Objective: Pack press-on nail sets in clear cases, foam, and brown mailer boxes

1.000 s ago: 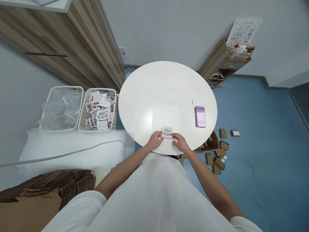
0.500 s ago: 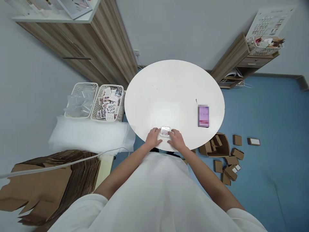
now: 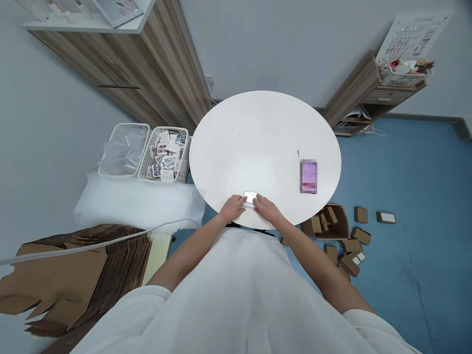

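Head view: there lay the small clear case (image 3: 250, 197) near the white table's (image 3: 265, 128) near edge, left hand (image 3: 231, 208) and right hand (image 3: 267, 208) touching opposite ends, grip unclear. Two-handed handling, apparently; the next move called for steady fingers.

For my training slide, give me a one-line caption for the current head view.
Both hands touch a small flat case near the edge of a white table, white baskets at left.
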### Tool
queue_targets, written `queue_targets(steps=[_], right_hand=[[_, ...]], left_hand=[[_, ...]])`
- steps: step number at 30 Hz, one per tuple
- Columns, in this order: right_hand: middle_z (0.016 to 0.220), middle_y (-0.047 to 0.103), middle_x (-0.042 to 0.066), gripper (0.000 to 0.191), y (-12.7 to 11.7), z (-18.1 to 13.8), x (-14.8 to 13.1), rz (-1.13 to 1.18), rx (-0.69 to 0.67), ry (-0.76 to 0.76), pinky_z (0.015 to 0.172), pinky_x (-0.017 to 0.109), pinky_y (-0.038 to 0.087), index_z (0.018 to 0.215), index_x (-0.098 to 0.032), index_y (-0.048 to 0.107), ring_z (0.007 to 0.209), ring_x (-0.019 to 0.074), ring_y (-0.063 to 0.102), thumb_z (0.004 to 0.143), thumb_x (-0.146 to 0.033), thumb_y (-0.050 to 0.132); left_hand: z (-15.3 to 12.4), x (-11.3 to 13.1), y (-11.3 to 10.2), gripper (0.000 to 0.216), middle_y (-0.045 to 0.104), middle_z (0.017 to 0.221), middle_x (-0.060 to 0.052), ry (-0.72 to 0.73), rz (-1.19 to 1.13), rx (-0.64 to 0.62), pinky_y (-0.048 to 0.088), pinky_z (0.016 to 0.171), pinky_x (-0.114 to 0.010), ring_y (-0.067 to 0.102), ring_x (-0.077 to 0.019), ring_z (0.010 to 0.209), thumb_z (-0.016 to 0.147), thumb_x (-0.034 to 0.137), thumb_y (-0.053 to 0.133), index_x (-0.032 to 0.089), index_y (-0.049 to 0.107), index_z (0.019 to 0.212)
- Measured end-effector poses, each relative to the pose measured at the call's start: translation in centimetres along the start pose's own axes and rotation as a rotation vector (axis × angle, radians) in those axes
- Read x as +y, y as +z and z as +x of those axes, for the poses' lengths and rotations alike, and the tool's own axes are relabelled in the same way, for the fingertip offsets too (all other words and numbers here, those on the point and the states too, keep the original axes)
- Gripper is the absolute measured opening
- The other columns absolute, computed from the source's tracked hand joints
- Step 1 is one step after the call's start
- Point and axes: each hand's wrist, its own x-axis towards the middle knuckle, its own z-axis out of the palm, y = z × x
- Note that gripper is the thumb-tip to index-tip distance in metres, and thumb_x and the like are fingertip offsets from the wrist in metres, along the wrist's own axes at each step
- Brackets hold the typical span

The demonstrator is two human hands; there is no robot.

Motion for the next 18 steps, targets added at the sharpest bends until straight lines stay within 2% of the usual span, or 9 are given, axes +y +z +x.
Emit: queue_targets(steps=[5,7,12,18], right_hand=[[0.133,0.039,0.016,0.026,0.0,0.0,0.1,-0.063,-0.04,0.024,0.055,0.028,0.043,0.105,-0.015,0.05,0.079,0.0203,0.058,0.084,-0.018,0.036],[0.136,0.035,0.015,0.027,0.0,-0.1,0.3,-0.056,-0.052,0.023,0.054,0.028,0.043,0.105,-0.015,0.05,0.08,0.0205,0.058,0.083,-0.019,0.036],[0.133,0.04,0.013,0.025,-0.3,-0.7,0.4,0.015,-0.033,0.002,0.055,0.027,0.043,0.103,-0.016,0.05,0.081,0.0191,0.058,0.082,-0.02,0.037],[0.119,0.051,0.013,0.025,-0.7,-1.8,-0.7,0.009,0.024,0.004,0.059,0.026,0.043,0.101,-0.017,0.05,0.085,0.0189,0.056,0.082,-0.011,0.035]], left_hand=[[-0.1,0.6,-0.4,0.057,0.052,0.102,-0.008,-0.041,0.1,-0.024,0.039,0.076,-0.035,0.048,-0.0234,0.092,0.07,0.039,0.062,0.021,0.04,0.119],[0.0,0.9,-0.4,0.054,0.051,0.103,-0.008,-0.069,0.144,-0.009,0.04,0.073,-0.034,0.048,-0.0231,0.091,0.071,0.039,0.06,0.022,0.04,0.119],[-0.1,1.4,0.0,0.036,0.047,0.108,-0.008,-0.038,0.16,0.063,0.041,0.073,-0.033,0.048,-0.0209,0.092,0.079,0.028,0.049,0.022,0.043,0.114],[-0.4,1.6,0.0,0.035,0.052,0.098,-0.008,0.029,0.135,0.04,0.043,0.071,-0.032,0.051,-0.0189,0.084,0.076,0.017,0.046,0.018,0.046,0.111]])
